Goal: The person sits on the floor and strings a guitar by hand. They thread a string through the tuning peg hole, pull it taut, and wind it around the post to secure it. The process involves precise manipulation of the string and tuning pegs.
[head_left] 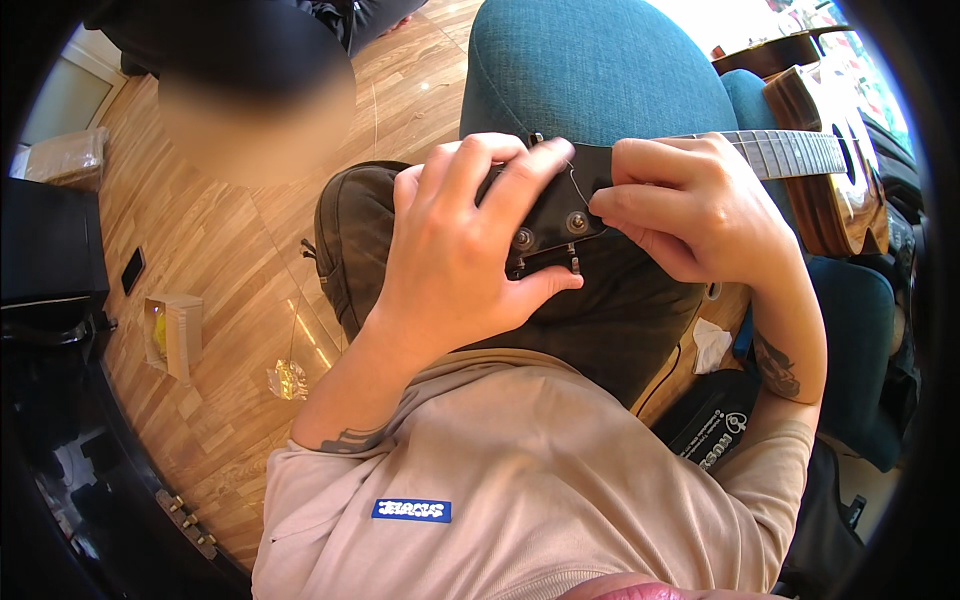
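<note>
My left hand [465,245] grips a black guitar headstock [555,220] over my dark trousers, fingers curled over its upper edge and thumb beside a tuning peg at the lower side. A thin wire string [576,182] rises in a loop from the headstock. My right hand [685,205] pinches this string with thumb and index finger, just right of the metal posts. Behind that hand, the fretted neck [785,152] runs right toward a wooden guitar body [840,220] with a dark sound hole.
A blue upholstered seat [590,70] lies beyond my hands, another guitar [775,50] behind it. A partly blurred person [130,25] is at upper left. On the wooden floor are a phone [133,269], cardboard box [180,340] and crumpled wrapper [288,380]. A glossy black object [90,460] stands left.
</note>
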Demonstrator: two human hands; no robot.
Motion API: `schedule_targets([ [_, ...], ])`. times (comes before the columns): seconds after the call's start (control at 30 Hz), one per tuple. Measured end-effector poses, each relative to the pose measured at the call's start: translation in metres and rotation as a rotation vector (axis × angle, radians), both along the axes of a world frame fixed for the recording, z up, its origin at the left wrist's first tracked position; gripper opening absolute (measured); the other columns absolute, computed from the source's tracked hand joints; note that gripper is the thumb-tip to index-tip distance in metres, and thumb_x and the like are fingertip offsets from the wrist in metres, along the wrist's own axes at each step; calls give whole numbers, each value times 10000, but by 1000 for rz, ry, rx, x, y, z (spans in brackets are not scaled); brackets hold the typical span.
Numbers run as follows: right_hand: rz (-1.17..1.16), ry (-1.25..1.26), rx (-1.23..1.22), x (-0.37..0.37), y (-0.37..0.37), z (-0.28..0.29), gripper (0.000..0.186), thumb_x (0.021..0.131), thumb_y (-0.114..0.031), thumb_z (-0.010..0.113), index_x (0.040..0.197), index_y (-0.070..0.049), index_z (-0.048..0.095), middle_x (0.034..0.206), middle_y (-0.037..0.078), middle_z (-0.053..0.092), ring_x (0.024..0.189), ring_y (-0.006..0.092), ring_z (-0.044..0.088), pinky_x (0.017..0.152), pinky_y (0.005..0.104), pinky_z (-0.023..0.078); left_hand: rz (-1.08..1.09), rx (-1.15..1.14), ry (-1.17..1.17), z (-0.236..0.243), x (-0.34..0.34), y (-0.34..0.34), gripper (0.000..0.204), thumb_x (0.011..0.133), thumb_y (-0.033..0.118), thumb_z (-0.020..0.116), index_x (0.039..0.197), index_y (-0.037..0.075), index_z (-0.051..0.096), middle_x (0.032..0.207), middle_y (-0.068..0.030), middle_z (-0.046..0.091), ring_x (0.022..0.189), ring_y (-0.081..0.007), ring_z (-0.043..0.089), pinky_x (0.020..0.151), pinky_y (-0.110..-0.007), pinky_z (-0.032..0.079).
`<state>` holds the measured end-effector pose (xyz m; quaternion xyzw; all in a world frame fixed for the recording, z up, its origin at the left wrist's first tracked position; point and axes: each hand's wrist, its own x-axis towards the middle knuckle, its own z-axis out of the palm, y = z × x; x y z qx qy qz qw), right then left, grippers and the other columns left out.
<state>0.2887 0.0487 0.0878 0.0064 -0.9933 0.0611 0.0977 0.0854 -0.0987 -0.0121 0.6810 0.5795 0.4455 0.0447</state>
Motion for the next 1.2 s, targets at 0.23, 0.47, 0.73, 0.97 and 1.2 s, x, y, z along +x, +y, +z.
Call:
schedule_targets([
  [0.23, 35, 66, 11, -2, 0, -5, 203, 798, -62, 846, 969, -47, 737, 841, 61, 558, 618, 263, 596, 524, 393, 468, 7, 19, 40, -1, -2, 2, 968, 555, 414, 1037, 1424, 186, 676, 1256, -56, 606, 1105, -282, 634, 957, -442, 458],
  [0.47, -25, 106, -13, 1, -5, -9, 173, 842, -126, 850, 953, -77, 727, 885, 49, 574, 653, 266, 641, 550, 397, 506, -39, 15, 19, -2, -8, 8, 920, 537, 437, 1046, 1359, 182, 720, 1203, -72, 598, 1048, -286, 632, 919, -448, 499],
  [0.73, -56, 198, -16, 3, -5, -17, 195, 804, -91, 885, 968, -71, 781, 820, 46, 555, 592, 209, 593, 513, 350, 455, -204, 35, -66, 3, -23, 21, 736, 641, 343, 1031, 1287, 111, 766, 1163, -93, 654, 1028, -271, 677, 893, -394, 553],
  [0.97, -66, 177, 23, 4, -7, -9, 175, 850, -158, 871, 929, -100, 727, 845, 38, 549, 602, 234, 606, 531, 379, 482, -258, 138, -212, 7, -27, 36, 265, 848, 9, 828, 1111, 39, 832, 1028, -124, 774, 910, -227, 752, 805, -314, 577],
  [1.2, -67, 224, 7, 2, -7, -15, 191, 810, -115, 886, 966, -77, 782, 803, 45, 557, 574, 201, 569, 507, 345, 442, -208, 105, -328, 6, -19, 46, 124, 886, -14, 790, 999, 25, 824, 928, -81, 801, 853, -160, 739, 773, -294, 553],
])
